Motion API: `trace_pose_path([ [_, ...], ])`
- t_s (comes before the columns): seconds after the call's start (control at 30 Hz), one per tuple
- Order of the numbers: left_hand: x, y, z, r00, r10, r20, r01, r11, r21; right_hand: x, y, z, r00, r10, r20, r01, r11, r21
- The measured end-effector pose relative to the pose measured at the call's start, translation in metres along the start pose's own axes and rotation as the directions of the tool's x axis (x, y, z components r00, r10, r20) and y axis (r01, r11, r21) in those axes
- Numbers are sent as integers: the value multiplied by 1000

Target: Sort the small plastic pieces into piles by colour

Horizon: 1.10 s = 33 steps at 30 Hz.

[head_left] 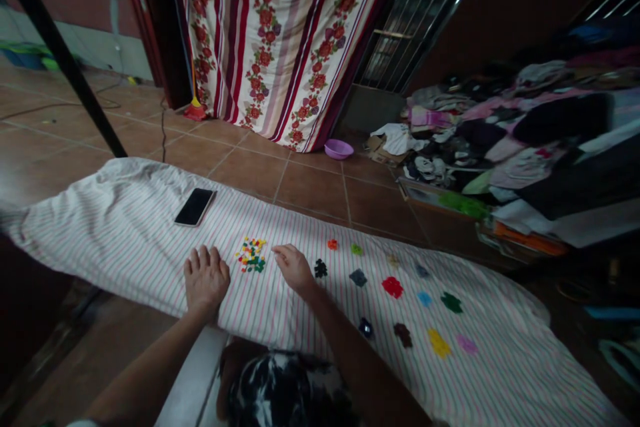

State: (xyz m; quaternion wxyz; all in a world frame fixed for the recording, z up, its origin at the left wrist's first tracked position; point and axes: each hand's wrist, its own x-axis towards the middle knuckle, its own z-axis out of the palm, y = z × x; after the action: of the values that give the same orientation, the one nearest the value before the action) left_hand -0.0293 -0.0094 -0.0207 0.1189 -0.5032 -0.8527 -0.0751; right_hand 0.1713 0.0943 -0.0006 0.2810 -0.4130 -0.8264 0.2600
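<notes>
My left hand [206, 278] lies flat on the striped cloth [150, 260], fingers spread, with nothing in it. To its right is a mixed pile of small yellow, green, red, orange and white pieces [251, 255]. Just right of that pile is my right hand [294, 267], its fingers curled and thumb and forefinger close together; whether a piece is between them is too small to tell. Beyond it lie single-coloured piles, among them black [321, 268], orange [333, 244], red [393, 287], dark green [451, 301], yellow [439, 343] and brown [403, 335].
A dark-screened phone [195, 207] lies on the cloth behind my left hand. On the tiled floor beyond stand a purple basin [339, 149] and a red broom [195, 109] beside a flowered curtain [280, 33]. Clothes [480, 133] are heaped at the right.
</notes>
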Motion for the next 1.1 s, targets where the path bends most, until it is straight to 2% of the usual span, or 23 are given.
trace_pose_path([
  [0.23,0,2,-2,1000,-8,-1,8,1000,-13,35,-2,28,992,106,64,-98,987,-126],
  [0.43,1,4,-6,999,-25,28,26,998,-52,46,-3,41,974,222,44,-208,955,-210],
  [0.8,0,4,-5,1000,-19,21,19,1000,-7,40,-8,42,966,259,15,-250,945,-212],
  [1.1,0,5,-11,999,-22,44,22,1000,-5,37,1,35,961,276,11,-275,958,-81],
])
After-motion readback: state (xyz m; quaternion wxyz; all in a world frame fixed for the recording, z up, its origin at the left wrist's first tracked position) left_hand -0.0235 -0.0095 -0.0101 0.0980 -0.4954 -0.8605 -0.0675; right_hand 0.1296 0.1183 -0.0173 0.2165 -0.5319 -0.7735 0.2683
